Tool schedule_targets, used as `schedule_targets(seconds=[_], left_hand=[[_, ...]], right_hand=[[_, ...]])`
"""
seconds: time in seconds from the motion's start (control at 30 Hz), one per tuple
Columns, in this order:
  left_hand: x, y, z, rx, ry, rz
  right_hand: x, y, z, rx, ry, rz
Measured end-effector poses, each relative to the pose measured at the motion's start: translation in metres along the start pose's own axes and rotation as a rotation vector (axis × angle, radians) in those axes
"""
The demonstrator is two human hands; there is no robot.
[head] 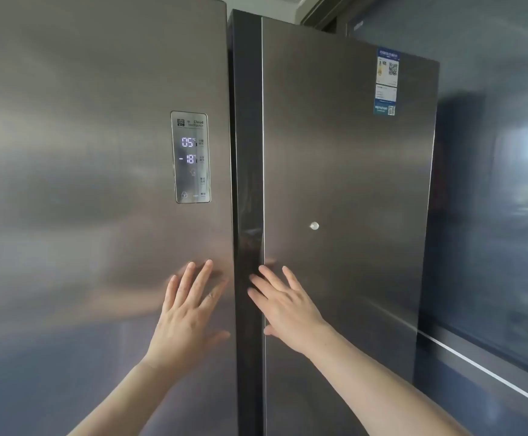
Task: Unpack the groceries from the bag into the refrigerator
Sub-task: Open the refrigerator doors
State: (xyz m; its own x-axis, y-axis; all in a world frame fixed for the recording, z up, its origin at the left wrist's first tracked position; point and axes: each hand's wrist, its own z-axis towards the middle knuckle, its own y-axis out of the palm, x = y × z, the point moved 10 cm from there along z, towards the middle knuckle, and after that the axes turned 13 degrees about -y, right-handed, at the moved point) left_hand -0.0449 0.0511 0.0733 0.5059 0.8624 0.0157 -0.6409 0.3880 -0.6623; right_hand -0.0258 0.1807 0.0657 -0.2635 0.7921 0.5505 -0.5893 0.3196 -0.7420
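Note:
A steel side-by-side refrigerator fills the view. Its left door (99, 184) carries a lit display panel (190, 157) reading 05 and -18. The right door (344, 184) has a small round knob (314, 226) and stickers (386, 81) at its top right corner. A dark gap (247, 152) runs between the two doors, and the left door stands slightly forward of the right one. My left hand (188, 313) lies flat on the left door, fingers spread. My right hand (283, 305) rests flat on the right door beside the gap. Neither hand holds anything. No bag or groceries are in view.
To the right of the refrigerator stands a dark glossy wall or cabinet panel (492, 215) with a light trim strip (482, 369) lower down. A pale ceiling (265, 3) shows above the refrigerator.

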Motion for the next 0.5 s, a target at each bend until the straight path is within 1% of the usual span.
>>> schedule_targets(seconds=[0.07, 0.23, 0.5], left_hand=[[0.003, -0.002, 0.001, -0.013, 0.006, -0.027], [0.001, 0.007, -0.001, -0.029, 0.018, 0.069], [-0.003, 0.006, -0.003, -0.049, 0.016, 0.075]], right_hand=[[0.001, 0.001, 0.004, -0.037, -0.014, -0.043], [0.001, 0.012, 0.004, -0.175, -0.054, -0.229], [-0.005, 0.011, 0.012, -0.223, -0.022, -0.302]])
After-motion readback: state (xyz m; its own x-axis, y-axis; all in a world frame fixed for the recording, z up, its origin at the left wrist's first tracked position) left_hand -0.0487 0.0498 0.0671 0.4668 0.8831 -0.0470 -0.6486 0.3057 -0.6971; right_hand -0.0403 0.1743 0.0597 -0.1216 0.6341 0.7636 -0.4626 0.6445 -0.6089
